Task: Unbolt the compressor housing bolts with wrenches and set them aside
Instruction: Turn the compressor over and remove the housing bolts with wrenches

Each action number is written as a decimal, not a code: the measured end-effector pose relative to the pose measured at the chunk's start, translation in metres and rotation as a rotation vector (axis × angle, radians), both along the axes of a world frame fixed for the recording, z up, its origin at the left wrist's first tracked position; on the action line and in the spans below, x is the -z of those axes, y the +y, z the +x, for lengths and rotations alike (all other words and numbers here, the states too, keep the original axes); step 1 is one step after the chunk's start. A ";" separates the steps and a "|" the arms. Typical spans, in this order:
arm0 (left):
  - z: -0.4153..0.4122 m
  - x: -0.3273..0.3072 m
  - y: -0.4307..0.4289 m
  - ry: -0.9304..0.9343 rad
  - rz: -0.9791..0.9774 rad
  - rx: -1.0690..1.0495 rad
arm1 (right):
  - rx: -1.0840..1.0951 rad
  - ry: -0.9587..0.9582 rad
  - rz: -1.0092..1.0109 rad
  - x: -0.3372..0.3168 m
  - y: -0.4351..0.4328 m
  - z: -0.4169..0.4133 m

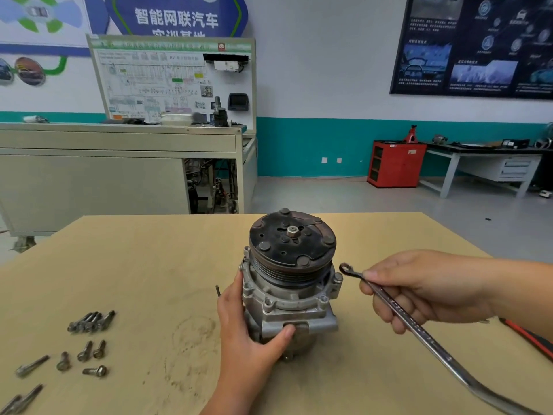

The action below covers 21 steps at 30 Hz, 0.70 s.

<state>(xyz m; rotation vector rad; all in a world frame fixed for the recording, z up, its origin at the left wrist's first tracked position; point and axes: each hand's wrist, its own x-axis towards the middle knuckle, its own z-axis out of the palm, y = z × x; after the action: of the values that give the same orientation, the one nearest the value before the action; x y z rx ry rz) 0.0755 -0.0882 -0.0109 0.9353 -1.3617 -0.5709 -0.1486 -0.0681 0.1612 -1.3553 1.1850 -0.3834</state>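
Note:
A grey metal compressor (291,298) stands upright on the tan table (149,265), its black pulley plate (291,241) on top with a nut at the centre. My left hand (248,333) grips the housing from the left, thumb across its front. My right hand (419,292) holds a long steel ring wrench (419,327) in the air; its ring end hangs just right of the housing flange, apart from the bolt there. Several removed bolts (86,342) lie loose at the table's left front.
A red-handled tool (529,336) lies at the table's right edge. Two more long bolts (21,399) sit at the bottom left corner. Beyond the table stand a grey training bench (119,163), a red cabinet (395,164) and a workbench (484,163).

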 end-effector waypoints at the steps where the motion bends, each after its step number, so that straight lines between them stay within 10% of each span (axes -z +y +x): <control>1: 0.000 0.000 0.000 0.002 0.001 0.000 | 0.009 0.009 -0.002 0.001 0.002 0.003; 10: 0.000 0.001 0.000 -0.006 -0.001 -0.007 | -0.006 0.105 -0.012 0.005 0.007 0.017; 17: 0.001 -0.001 0.002 0.000 0.009 0.012 | -0.277 0.916 -0.538 -0.034 -0.028 0.001; 21: 0.001 -0.002 0.002 -0.007 0.013 0.005 | -0.304 0.960 -0.649 -0.039 -0.041 -0.005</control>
<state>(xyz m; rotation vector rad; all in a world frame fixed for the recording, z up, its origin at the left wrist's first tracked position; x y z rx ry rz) 0.0764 -0.0864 -0.0092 0.9455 -1.3677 -0.5812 -0.1533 -0.1090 0.2000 -2.3970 1.6486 0.1700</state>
